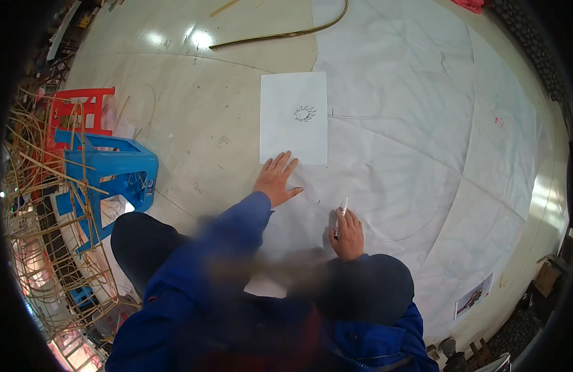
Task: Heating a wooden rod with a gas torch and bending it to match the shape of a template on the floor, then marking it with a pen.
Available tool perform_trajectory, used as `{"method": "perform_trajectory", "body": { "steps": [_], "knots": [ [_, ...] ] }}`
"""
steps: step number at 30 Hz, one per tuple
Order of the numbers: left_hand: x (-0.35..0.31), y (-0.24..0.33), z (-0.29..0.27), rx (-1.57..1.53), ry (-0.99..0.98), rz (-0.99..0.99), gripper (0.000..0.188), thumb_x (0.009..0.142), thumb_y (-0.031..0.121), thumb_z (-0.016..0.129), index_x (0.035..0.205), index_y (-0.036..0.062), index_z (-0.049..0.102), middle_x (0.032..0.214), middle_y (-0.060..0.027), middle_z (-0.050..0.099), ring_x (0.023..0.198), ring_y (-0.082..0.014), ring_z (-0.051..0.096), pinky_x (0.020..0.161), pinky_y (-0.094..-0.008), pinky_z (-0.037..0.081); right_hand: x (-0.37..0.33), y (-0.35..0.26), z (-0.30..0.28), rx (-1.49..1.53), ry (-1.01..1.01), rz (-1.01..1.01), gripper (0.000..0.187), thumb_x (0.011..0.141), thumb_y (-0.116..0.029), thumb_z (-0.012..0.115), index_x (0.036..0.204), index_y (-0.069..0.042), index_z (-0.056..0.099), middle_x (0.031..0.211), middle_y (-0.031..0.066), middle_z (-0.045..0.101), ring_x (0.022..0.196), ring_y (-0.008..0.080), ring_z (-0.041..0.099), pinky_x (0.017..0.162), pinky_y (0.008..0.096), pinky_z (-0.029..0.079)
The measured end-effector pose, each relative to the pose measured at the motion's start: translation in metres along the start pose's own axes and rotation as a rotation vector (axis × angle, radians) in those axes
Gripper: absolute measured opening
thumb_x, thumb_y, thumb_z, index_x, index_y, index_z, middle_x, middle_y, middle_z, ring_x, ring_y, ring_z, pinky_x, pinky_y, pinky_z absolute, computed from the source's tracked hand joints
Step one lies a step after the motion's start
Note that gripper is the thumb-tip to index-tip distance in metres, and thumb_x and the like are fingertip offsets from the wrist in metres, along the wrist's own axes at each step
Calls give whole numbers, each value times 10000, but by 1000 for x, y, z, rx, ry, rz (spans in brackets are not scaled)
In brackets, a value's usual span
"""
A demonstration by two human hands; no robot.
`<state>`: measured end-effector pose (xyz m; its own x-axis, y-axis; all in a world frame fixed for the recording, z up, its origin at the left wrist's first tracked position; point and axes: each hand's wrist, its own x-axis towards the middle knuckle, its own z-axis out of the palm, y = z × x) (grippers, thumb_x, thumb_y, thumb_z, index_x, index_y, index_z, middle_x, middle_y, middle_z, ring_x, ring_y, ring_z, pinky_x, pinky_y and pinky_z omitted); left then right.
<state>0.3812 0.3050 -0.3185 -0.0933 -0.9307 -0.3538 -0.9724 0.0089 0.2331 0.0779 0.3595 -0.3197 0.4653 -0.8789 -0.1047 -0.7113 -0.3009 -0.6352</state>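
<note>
My left hand [278,180] lies flat with its fingers spread, the fingertips at the lower edge of a white paper sheet [280,99]. On that sheet is a small black drawing [304,114] of a spiky, rounded shape. My right hand [348,235] grips a slim, clear-barrelled pen [344,208], which points up between thumb and fingers. Under both hands spreads a large creased white sheet [398,173] on the floor. Thin curved double lines [392,118] are drawn across it, running from the paper's right edge round to near my right hand.
A bent cane strip [280,35] lies on the tiled floor [193,118] at the top. To the left are an overturned blue plastic stool [112,162], a red stool [103,111] and a tangle of bamboo strips [44,248]. A printed picture [474,296] lies at lower right.
</note>
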Motion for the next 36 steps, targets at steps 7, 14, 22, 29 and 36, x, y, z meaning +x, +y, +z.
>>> {"method": "perform_trajectory", "body": {
  "steps": [7,14,22,29,36],
  "knots": [
    [5,-5,-9,22,-21,52,878,911,618,675,1592,153,374,1683,-144,254,1572,-299,221,1291,-484,199,0,2,2,-28,-35,-2,609,858,-135,693,1430,-39,508,1388,202,582,1356,387,507,1080,509,417],
    [10,8,-12,9,41,73,903,895,617,692,1587,128,379,1674,-168,275,1567,-333,237,1286,-499,201,12,-12,3,-5,-70,-135,608,856,-98,691,1432,-43,505,1421,195,564,1372,374,501,1102,504,398],
    [19,10,-16,-7,-9,37,938,861,589,740,1588,115,386,1673,-210,268,1558,-370,244,1260,-518,237,18,3,1,-39,-134,-156,624,828,-134,693,1424,-65,523,1379,192,587,1361,350,519,1092,481,416],
    [18,10,-12,-13,-13,-16,993,831,578,770,1601,106,359,1679,-216,246,1567,-369,226,1251,-524,250,30,10,-11,-7,-124,-164,623,813,-118,707,1405,-69,520,1326,174,610,1314,330,553,1061,467,435],
    [20,15,-22,8,-105,-59,1036,856,601,743,1630,86,285,1701,-242,170,1581,-387,173,1263,-510,228,37,11,-22,18,-161,-143,629,811,-93,700,1409,-73,507,1313,166,613,1281,328,572,1047,454,440]
  ]
}}
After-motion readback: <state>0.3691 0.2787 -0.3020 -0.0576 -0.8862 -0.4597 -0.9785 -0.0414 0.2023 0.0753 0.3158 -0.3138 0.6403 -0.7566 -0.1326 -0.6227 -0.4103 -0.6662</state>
